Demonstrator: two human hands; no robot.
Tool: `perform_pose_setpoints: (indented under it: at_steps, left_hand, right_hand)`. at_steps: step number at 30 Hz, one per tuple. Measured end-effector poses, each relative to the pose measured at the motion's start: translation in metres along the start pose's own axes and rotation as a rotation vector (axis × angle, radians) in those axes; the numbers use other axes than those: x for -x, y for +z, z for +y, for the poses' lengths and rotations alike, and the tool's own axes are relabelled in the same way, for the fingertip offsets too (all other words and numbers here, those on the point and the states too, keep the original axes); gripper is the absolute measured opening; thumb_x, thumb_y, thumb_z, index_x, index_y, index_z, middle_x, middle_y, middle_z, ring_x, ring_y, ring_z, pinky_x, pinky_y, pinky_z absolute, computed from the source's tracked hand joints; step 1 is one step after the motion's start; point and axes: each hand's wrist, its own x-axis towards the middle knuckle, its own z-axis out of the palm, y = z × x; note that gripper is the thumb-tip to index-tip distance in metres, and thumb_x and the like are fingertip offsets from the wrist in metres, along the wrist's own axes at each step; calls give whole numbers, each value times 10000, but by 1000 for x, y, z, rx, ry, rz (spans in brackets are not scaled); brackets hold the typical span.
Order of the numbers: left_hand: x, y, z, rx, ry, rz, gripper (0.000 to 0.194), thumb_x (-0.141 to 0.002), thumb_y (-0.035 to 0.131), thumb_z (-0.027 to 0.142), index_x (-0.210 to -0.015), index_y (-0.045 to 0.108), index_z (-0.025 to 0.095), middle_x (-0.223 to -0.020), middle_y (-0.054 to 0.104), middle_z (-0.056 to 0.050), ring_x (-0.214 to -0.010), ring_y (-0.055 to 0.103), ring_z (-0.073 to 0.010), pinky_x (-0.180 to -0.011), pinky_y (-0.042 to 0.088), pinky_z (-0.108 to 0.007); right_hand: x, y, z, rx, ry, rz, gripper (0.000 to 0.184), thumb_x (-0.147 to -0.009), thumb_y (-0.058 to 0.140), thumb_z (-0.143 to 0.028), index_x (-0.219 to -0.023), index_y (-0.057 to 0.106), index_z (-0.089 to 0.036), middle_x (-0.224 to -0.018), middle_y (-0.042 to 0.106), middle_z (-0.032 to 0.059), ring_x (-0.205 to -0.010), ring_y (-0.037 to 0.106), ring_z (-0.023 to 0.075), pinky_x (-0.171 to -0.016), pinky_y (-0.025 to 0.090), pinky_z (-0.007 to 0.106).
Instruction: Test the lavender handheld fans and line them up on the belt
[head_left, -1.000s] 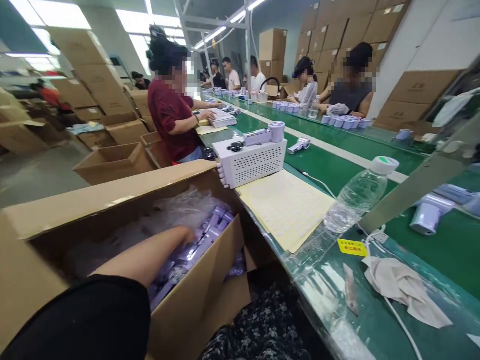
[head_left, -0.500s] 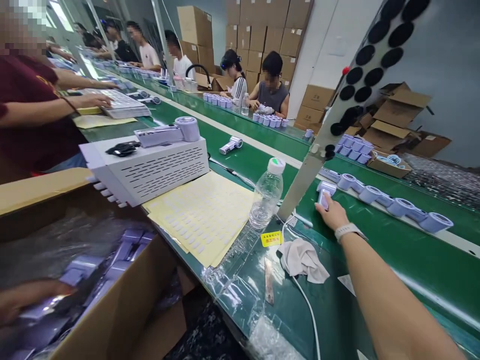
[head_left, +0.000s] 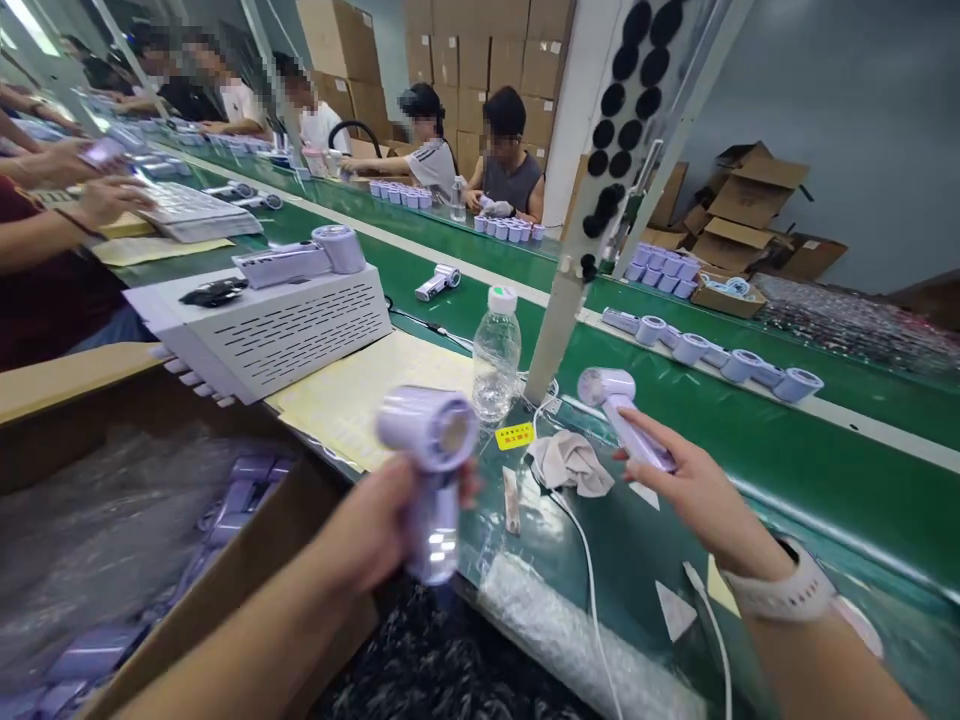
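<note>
My left hand is closed around the handle of a lavender handheld fan, held upright in front of the bench edge and blurred by motion. My right hand grips the handle of a second lavender handheld fan, its round head tilted up and to the left above the green bench. Below and left of my left hand stands an open cardboard box with several more lavender fans and clear plastic inside. A crumpled pale cloth lies between the two hands.
A white slotted metal box carries another fan. Yellow label sheets, a plastic bottle and a slanted post stand nearby. Several fans line the belt's white strip. Co-workers sit across; one person's hands work at left.
My left hand has come up out of the cardboard box with a fan. My right hand has lifted its fan off the green surface and drawn it closer. The view has shifted.
</note>
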Motion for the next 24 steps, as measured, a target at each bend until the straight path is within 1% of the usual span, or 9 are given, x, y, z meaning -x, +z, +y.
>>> perform_pose_setpoints:
  at_steps: [2, 5, 8, 11, 13, 16, 18, 21, 24]
  left_hand:
    - [-3, 48, -15, 379, -233, -50, 540, -979, 502, 627, -1185, 719, 178, -1202, 763, -139, -1055, 740, -268, -908, 626, -435]
    - [-5, 115, -36, 791, -478, -58, 676, -768, 744, 687, -1190, 717, 160, -1270, 742, -147, -1265, 650, -326, -1097, 522, -458]
    - [-2, 147, -44, 874, -610, -53, 607, -704, 828, 623, -1086, 746, 159, -1070, 800, -106, -1114, 722, -307, -1057, 539, -434]
    - [1, 146, -41, 877, -656, -70, 572, -680, 831, 639, -986, 765, 160, -991, 807, -75, -967, 755, -270, -948, 589, -393]
    - [2, 140, -34, 868, -618, -74, 559, -670, 824, 663, -905, 765, 160, -976, 804, -64, -943, 754, -259, -900, 603, -371]
    - [1, 131, -20, 822, -544, -95, 580, -660, 814, 700, -867, 760, 161, -966, 789, -67, -955, 742, -258, -862, 606, -351]
    - [0, 126, -10, 783, -470, -88, 611, -647, 796, 743, -850, 757, 168, -950, 778, -77, -985, 733, -273, -850, 607, -351]
    - [-2, 121, 2, 735, -300, -47, 652, -618, 750, 821, -768, 735, 186, -959, 763, -87, -1049, 715, -313, -846, 610, -380]
    - [-1, 121, 9, 707, -188, 6, 650, -627, 721, 842, -724, 712, 199, -1070, 744, -82, -1105, 692, -326, -838, 610, -396]
  right_hand:
    - [49, 13, -5, 40, -104, 51, 669, -868, 634, -306, -1523, 502, -277, -1443, 634, 95, -1189, 684, 318, -1032, 536, 534]
    - [105, 32, 1, 233, -241, 199, 680, -900, 553, -232, -1566, 417, -254, -1589, 479, 112, -1457, 457, 338, -1173, 405, 569]
    - [138, 30, 23, 311, -179, 213, 693, -943, 525, -259, -1601, 308, -266, -1564, 487, 129, -1385, 522, 331, -1093, 488, 541]
    - [147, 13, 52, 371, 44, 386, 381, -944, 531, -390, -1265, 580, -190, -1215, 652, 188, -1094, 627, 379, -916, 524, 595]
    - [141, 9, 63, 402, 96, 464, 221, -915, 540, -419, -903, 582, -202, -1063, 634, 214, -1073, 575, 423, -930, 452, 652]
    - [137, 22, 56, 323, 23, 316, 247, -919, 535, -395, -733, 469, -246, -908, 632, 157, -954, 601, 358, -879, 482, 558]
    - [145, 34, 38, 170, 13, 134, 263, -978, 468, -402, -764, 462, -249, -753, 621, 68, -727, 624, 253, -687, 522, 407]
    - [164, 44, 10, -218, 106, -158, 231, -1023, 420, -455, -1024, 515, -245, -642, 606, -23, -546, 593, 178, -506, 438, 277]
    - [174, 46, -6, -375, 178, -224, 395, -979, 526, -506, -1253, 509, -222, -576, 585, -61, -502, 557, 162, -510, 416, 266]
